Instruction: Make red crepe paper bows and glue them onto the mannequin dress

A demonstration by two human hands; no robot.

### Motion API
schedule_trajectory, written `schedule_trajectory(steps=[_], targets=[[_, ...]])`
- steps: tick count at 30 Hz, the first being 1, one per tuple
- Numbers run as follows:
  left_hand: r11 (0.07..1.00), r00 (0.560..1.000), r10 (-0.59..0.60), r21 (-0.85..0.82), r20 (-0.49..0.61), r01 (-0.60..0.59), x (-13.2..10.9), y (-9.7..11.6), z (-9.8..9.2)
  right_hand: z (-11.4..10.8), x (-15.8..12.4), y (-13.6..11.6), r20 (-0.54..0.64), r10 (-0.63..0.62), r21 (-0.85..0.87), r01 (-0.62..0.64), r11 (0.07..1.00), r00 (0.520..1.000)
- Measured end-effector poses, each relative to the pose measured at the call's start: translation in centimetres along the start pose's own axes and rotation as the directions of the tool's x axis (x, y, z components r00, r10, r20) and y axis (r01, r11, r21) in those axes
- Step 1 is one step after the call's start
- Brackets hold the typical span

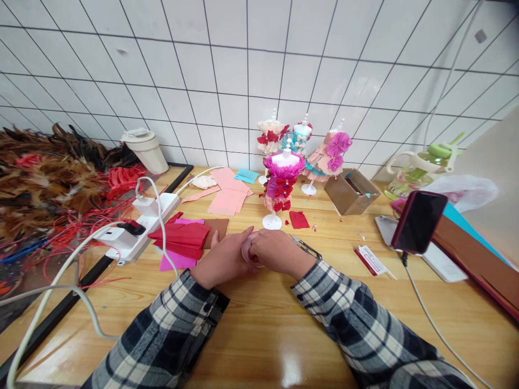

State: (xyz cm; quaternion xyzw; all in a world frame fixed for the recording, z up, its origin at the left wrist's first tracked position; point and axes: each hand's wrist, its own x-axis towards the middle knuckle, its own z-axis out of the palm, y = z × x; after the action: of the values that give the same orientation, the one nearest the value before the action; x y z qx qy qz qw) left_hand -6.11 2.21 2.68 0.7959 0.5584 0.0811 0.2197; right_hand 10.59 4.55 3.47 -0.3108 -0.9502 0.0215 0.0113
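Observation:
Both hands meet over the wooden table in front of the small dress forms. My left hand (pixel 226 256) is closed around a small, pale, round ring-shaped thing (pixel 245 249) that looks like a roll of tape. Pressed against the same thing from the right, my right hand (pixel 280 252) has its fingers bent into it, and their tips are hidden. Just beyond the hands stands a mini dress form (pixel 285 181) in magenta, purple and red paper ruffles on a white round base (pixel 272 222). A pair of scissors (pixel 308 248) lies beside my right wrist, partly covered.
Three more dressed forms stand behind, including a pink one (pixel 324 156). Left are red crepe paper (pixel 182 237), pink paper (pixel 227 189), a power strip (pixel 150 227) with cables and a white cup (pixel 146 150). Right are a cardboard box (pixel 352 192), a phone (pixel 420 221) and a bottle (pixel 425 167).

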Motion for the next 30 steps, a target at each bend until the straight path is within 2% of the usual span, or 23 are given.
schedule_trajectory(steps=[5,9,11,13,15,16,18,21,22,23,24,26,28,30], targets=[[0.999,0.999,-0.018,-0.028,0.029,0.019,0.1,0.1,-0.2,0.0,-0.1,0.1,0.01,0.001,0.002,-0.001,1.0,1.0],[0.998,0.999,-0.022,-0.051,0.036,0.024,0.2,0.2,-0.3,-0.3,0.0,0.7,-0.016,0.006,0.067,-0.005,0.998,1.0],[0.998,0.999,-0.038,-0.048,0.018,0.039,0.2,0.3,-0.3,-0.3,-0.1,1.2,-0.082,0.03,0.125,-0.019,0.992,0.996],[0.996,0.997,-0.074,-0.04,-0.014,0.074,0.3,0.2,-0.3,-0.2,-0.7,1.9,-0.207,0.065,0.188,-0.025,0.982,0.976],[0.993,0.993,-0.113,-0.036,-0.043,0.112,0.3,-0.2,-0.5,0.2,-1.6,2.6,-0.394,0.115,0.245,-0.016,0.969,0.912],[0.992,0.992,-0.119,-0.039,-0.04,0.118,0.3,-0.5,-0.6,0.4,-2.2,2.9,-0.495,0.155,0.267,-0.021,0.963,0.855],[0.993,0.995,-0.101,-0.055,-0.006,0.1,0.3,-1.0,-0.9,1.1,-3.5,3.5,-0.664,0.255,0.304,-0.057,0.951,0.703],[0.993,0.998,-0.059,-0.098,0.004,0.059,0.9,-1.4,-1.7,1.9,-4.9,4.5,-0.776,0.433,0.382,-0.206,0.901,0.458],[0.991,0.998,-0.052,-0.126,-0.026,0.048,1.3,-1.2,-2.0,2.0,-5.0,4.8,-0.785,0.477,0.407,-0.252,0.878,0.395],[0.986,0.997,-0.049,-0.164,-0.061,0.039,1.8,-1.0,-2.3,2.2,-5.0,5.2,-0.787,0.505,0.425,-0.283,0.86,0.354],[0.978,0.994,-0.053,-0.206,-0.093,0.033,2.6,-0.7,-2.5,2.3,-4.9,5.6,-0.786,0.519,0.433,-0.299,0.85,0.336],[0.959,0.989,-0.082,-0.28,-0.119,0.046,4.4,0.2,-2.9,2.5,-4.4,6.2,-0.78,0.52,0.432,-0.303,0.85,0.348],[0.958,0.984,-0.149,-0.261,-0.096,0.119,6.5,1.1,-3.0,2.8,-3.9,6.8,-0.772,0.523,0.432,-0.305,0.849,0.361],[0.959,0.989,-0.135,-0.258,-0.061,0.115,8.3,1.8,-2.9,3.0,-3.4,7.2,-0.769,0.528,0.431,-0.316,0.845,0.361]])
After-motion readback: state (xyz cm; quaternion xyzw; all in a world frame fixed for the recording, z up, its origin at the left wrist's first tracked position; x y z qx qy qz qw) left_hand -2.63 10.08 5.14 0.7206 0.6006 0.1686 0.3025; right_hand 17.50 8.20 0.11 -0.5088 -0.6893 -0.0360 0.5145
